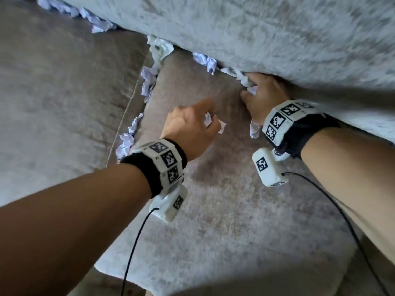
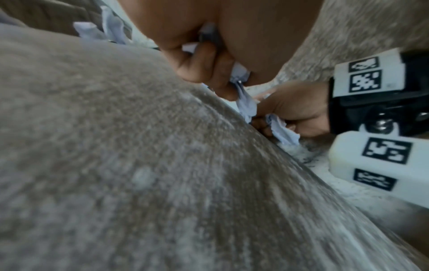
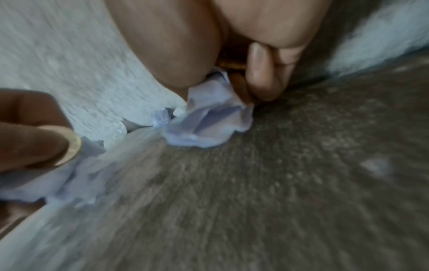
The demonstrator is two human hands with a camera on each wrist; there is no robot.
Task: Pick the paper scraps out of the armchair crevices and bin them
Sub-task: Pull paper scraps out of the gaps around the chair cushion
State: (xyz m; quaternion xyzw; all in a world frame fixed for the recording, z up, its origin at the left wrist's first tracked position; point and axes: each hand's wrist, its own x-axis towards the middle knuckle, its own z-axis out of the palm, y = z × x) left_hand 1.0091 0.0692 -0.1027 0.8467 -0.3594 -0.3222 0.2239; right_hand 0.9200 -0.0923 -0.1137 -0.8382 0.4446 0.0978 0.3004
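Observation:
In the head view my left hand (image 1: 210, 122) hovers over the grey seat cushion (image 1: 213, 210), fingers curled round crumpled white paper scraps (image 1: 222, 127). The left wrist view shows those scraps (image 2: 247, 104) bunched in its fist (image 2: 209, 73). My right hand (image 1: 250, 92) reaches into the crevice under the pale plush cushion (image 1: 277, 28) and pinches a scrap (image 1: 251, 89). Another piece (image 1: 255, 129) hangs below its palm. The right wrist view shows a scrap (image 3: 209, 124) held between its thumb and fingers (image 3: 260, 73). More scraps (image 1: 205, 60) line the crevice to the left.
Scraps fill the corner (image 1: 160, 48) and the side gap (image 1: 148, 80) (image 1: 128, 137) between the seat and a brown-grey cushion (image 1: 53, 92). Several more sit along the far upper left seam (image 1: 98, 24). Cables trail from both wrist cameras. No bin is in view.

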